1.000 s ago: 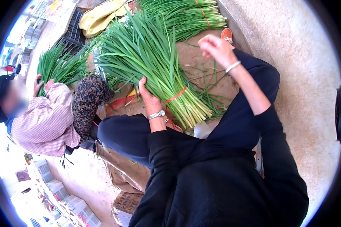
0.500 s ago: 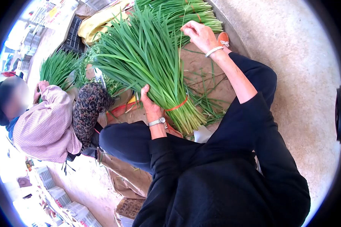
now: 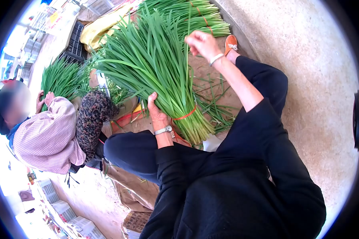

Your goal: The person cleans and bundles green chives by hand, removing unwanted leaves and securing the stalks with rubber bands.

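A big bunch of long green leafy stalks [image 3: 163, 75], tied near its pale ends with an orange band [image 3: 184, 114], leans between my knees. My left hand [image 3: 158, 111], with a watch at the wrist, grips the bunch's left side just above the band, thumb up. My right hand [image 3: 203, 44], with a pale bracelet, is raised at the bunch's upper right. Its fingers are pinched on a thin green blade [image 3: 188, 24] that stands upright beside the leaves. Loose blades [image 3: 217, 107] lie on the brown ground cover right of the bunch.
Tied bunches [image 3: 207, 20] lie beyond, near an orange shoe [image 3: 231, 43]. At the left a co-worker in a checked top [image 3: 48, 135] holds other green stalks [image 3: 62, 77]. Behind are a black crate [image 3: 74, 42] and yellow cloth [image 3: 101, 28]. A cardboard box [image 3: 136, 221] stands at lower left.
My right hand has moved left and in toward the leaves, and its fingers have closed on a thin blade. My left hand keeps its grip on the bunch.
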Demonstrator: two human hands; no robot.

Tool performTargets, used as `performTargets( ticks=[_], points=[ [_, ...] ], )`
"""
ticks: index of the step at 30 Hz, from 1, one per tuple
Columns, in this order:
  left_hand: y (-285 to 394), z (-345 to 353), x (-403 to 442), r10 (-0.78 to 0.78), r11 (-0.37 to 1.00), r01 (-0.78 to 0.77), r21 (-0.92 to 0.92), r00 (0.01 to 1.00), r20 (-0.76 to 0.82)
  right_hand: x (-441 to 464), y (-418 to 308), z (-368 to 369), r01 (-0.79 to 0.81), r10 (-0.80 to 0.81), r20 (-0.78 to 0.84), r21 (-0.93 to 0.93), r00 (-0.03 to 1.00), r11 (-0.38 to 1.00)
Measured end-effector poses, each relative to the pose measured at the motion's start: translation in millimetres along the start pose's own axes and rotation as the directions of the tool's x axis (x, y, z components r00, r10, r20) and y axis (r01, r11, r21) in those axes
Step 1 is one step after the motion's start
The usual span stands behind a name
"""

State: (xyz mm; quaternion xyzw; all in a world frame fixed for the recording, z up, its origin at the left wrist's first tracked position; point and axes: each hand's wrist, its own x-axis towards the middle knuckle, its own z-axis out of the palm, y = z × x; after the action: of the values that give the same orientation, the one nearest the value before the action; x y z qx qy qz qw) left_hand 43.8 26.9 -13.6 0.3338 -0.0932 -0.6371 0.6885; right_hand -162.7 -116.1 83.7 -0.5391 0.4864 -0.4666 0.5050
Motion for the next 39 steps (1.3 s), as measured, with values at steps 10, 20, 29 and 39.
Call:
performTargets(
  ticks=[10,20,29,39],
  points=[
    [-7,-16,3,-0.019,0.999,0.017,0.027,0.996,0.083,82,-134,-108,0.317,-0.371,-0.306,-0.212,0.877,0.925],
    [6,-7,-6,0.055,0.998,-0.055,0.003,0.995,0.088,-22,115,-119,-0.14,-0.173,-0.224,-0.908,0.959,0.395],
    [20,1,-14,0.188,0.982,-0.188,-0.011,0.98,0.066,-100,174,-91,0.17,0.599,0.096,-0.983,0.795,-0.068],
    [12,32,-21,0.058,0.995,-0.052,-0.085,0.996,0.07,-72,33,44,-0.063,-0.039,0.365,0.262,0.93,0.963]
  ],
)
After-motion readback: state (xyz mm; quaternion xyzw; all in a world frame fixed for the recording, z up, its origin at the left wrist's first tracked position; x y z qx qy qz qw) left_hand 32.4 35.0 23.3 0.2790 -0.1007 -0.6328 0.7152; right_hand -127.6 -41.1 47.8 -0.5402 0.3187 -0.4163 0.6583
